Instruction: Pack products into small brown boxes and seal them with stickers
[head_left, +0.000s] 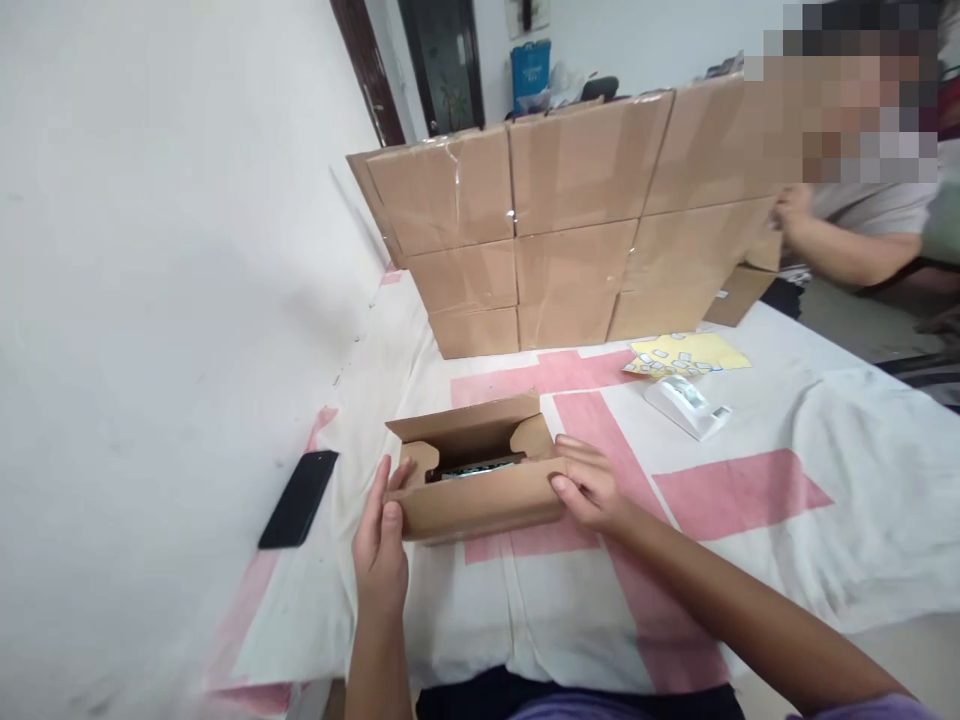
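1. On the cloth [750, 560] at centre, head view: the box [480, 505] lies open, its lid flap up at the far side and something dark inside.
2. Left hand [381, 545] cups its left end, thumb at the front corner. Right hand [589, 485] grips the right end, thumb on the front wall.
3. The step looks like steadying the open box. Closing it would call for tucking the side flaps first.
4. Long axis runs left-right; the opening faces up.
5. Phone [298, 498] lies to the left; box stack [555, 230] stands behind.

— Where's the open box [480, 490]?
— Mid-frame on the table [750, 530], with the left hand [380, 545] and right hand [589, 487] at its ends.
— Around it?
— Phone [298, 498] left, stacked cartons [570, 220] behind, sheet [686, 355] and packet [686, 405] right of centre.
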